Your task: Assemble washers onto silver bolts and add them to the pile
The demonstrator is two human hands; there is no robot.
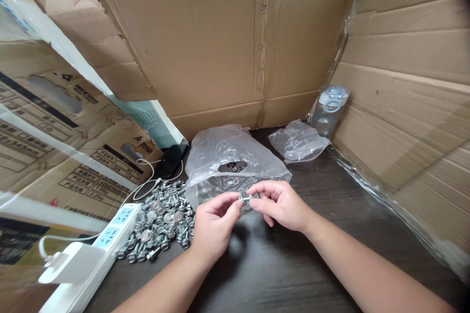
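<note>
You have one metal bolt between your two hands: your left hand pinches its left end, and the thumb and forefinger of your right hand close on its right end. The step looks like working on that bolt's end, perhaps fitting a small part; whether a separate nut or washer sits there is too small to tell. The next move calls for a steady left pinch and fine right fingertip control, I'd judge.

Count one bolt held; the bolt pile left of your left hand overlaps too much to count. There are two plastic bags: one large bag just beyond your hands, with small metal pieces, uncountable, at its opening, and one small bag beyond your right hand. Farther that way stands one bottle; nearest your left forearm's outer side, one power strip on the surface.
</note>
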